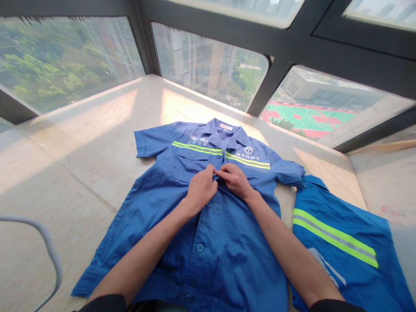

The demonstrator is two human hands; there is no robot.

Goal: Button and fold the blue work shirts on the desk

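Note:
A blue short-sleeved work shirt lies spread face up, its collar pointing away from me. Yellow-green reflective strips and white lettering cross its chest. At the front placket, below the chest strips, my left hand pinches the shirt's edge. My right hand meets it there, fingertips closed on the same part of the placket. Whatever button sits between the fingers is hidden. Lower down, a button shows on the placket.
A second blue garment with a reflective strip lies folded at the right, touching the shirt's sleeve. A pale cable curves at the left. The light stone ledge ends at dark window frames along the back.

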